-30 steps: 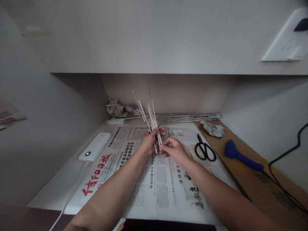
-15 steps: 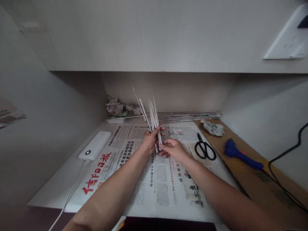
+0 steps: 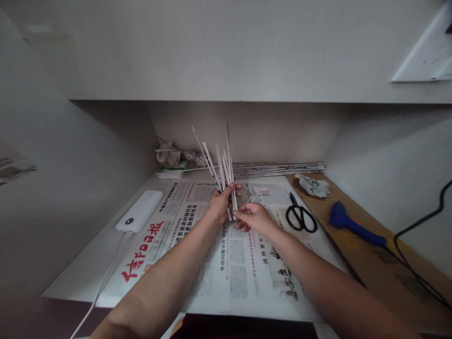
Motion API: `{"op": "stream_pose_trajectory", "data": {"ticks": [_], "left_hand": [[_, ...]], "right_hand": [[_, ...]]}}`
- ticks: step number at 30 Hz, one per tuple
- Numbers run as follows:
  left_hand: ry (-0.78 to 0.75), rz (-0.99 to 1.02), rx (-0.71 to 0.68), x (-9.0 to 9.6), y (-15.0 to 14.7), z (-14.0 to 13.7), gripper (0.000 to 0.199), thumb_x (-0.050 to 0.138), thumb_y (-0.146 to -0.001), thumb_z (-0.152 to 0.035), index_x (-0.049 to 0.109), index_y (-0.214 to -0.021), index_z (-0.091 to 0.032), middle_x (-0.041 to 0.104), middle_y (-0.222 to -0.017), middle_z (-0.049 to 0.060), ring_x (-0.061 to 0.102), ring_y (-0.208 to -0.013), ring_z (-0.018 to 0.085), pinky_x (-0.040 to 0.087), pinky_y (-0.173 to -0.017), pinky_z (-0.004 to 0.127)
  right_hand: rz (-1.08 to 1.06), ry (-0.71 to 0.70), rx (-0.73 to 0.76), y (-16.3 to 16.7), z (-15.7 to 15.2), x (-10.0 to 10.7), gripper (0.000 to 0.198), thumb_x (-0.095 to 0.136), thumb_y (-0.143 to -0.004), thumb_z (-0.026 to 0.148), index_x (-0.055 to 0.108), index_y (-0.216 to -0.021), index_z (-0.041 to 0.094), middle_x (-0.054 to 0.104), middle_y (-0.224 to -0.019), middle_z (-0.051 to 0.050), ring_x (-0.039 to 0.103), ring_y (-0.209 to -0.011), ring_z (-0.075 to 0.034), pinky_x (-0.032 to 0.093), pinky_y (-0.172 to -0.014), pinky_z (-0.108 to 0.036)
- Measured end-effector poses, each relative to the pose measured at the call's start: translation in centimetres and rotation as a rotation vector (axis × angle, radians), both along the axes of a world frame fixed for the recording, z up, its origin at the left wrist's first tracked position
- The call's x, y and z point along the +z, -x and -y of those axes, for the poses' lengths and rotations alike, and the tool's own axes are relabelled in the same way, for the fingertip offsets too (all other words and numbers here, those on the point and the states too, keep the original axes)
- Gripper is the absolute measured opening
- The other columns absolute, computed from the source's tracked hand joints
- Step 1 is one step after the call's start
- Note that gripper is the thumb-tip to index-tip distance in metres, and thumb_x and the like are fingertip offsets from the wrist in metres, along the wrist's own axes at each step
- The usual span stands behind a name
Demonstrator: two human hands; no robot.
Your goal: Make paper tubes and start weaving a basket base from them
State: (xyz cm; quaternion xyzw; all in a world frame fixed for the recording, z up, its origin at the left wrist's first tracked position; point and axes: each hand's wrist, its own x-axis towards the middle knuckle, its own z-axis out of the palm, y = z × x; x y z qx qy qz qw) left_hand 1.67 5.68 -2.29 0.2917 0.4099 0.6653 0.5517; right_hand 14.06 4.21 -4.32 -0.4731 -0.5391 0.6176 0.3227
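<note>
A loose bundle of thin white paper sticks (image 3: 226,170) stands fanned out above the newspaper (image 3: 231,263), their upper ends spread apart. My left hand (image 3: 221,203) is wrapped around the bundle near its lower part, thumb across the front. Close beside it, my right hand (image 3: 253,216) pinches the bottom end of a stick at the bundle's right side. The sticks' lower ends show between the two hands; part of the left fingers is hidden behind them.
Long rolled paper sticks (image 3: 278,168) lie along the back wall. Black-handled scissors (image 3: 301,217), a blue glue gun (image 3: 356,228) with a cord, and crumpled paper (image 3: 312,185) on cardboard (image 3: 381,268) are at the right. A white power bank (image 3: 140,210) with a cable lies left. Overhead hangs a cabinet panel (image 3: 226,52).
The sticks' upper ends have fanned slightly wider, and one at the right stands a little more upright. Both hands keep nearly the same place and grip. The view has shifted slightly.
</note>
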Motion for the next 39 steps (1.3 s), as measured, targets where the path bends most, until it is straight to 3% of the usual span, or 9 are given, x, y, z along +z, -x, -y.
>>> {"op": "stream_pose_trajectory", "data": {"ticks": [13,20,29,33,39], "left_hand": [[-0.014,0.007,0.072,-0.11,0.03,-0.1,0.039,0.071,-0.072,-0.034,0.066,-0.108,-0.017,0.066,-0.076,0.002,0.057,-0.054,0.009,0.025,-0.035,0.015],[-0.066,-0.011,0.05,0.24,0.18,0.08,0.047,0.08,-0.062,-0.032,0.067,-0.104,-0.015,0.064,-0.071,0.002,0.056,-0.054,0.009,0.029,-0.039,0.016],[-0.028,-0.019,0.077,-0.25,0.17,-0.48,0.042,0.074,-0.068,-0.034,0.065,-0.104,-0.016,0.071,-0.08,0.006,0.063,-0.06,0.012,0.029,-0.038,0.016],[-0.028,-0.014,0.082,-0.26,0.08,-0.46,0.036,0.073,-0.068,-0.036,0.063,-0.095,-0.015,0.071,-0.085,0.008,0.065,-0.066,0.013,0.029,-0.038,0.015],[0.001,-0.006,0.09,-0.18,0.21,-0.46,0.037,0.076,-0.066,-0.036,0.067,-0.095,-0.016,0.069,-0.077,0.005,0.061,-0.059,0.011,0.029,-0.038,0.016]], "right_hand": [[0.001,0.122,0.05,-0.22,0.18,0.8,0.011,0.064,-0.086,0.022,0.055,-0.085,0.016,0.068,-0.064,0.0,0.067,-0.05,-0.012,0.042,-0.034,-0.014],[-0.049,0.113,0.017,-0.23,0.02,0.56,0.011,0.065,-0.084,0.018,0.055,-0.081,0.015,0.067,-0.064,0.0,0.066,-0.051,-0.011,0.043,-0.037,-0.014],[-0.03,0.094,-0.006,0.06,0.18,0.69,0.014,0.068,-0.082,0.019,0.055,-0.079,0.015,0.068,-0.065,0.0,0.065,-0.05,-0.01,0.042,-0.037,-0.014],[-0.017,0.075,-0.032,0.12,0.19,0.71,0.012,0.067,-0.082,0.018,0.056,-0.078,0.015,0.067,-0.065,0.0,0.064,-0.049,-0.01,0.042,-0.037,-0.014],[-0.015,0.044,-0.04,0.09,0.01,0.18,0.008,0.065,-0.082,0.019,0.059,-0.08,0.015,0.067,-0.065,0.0,0.063,-0.048,-0.009,0.04,-0.036,-0.014]]}}
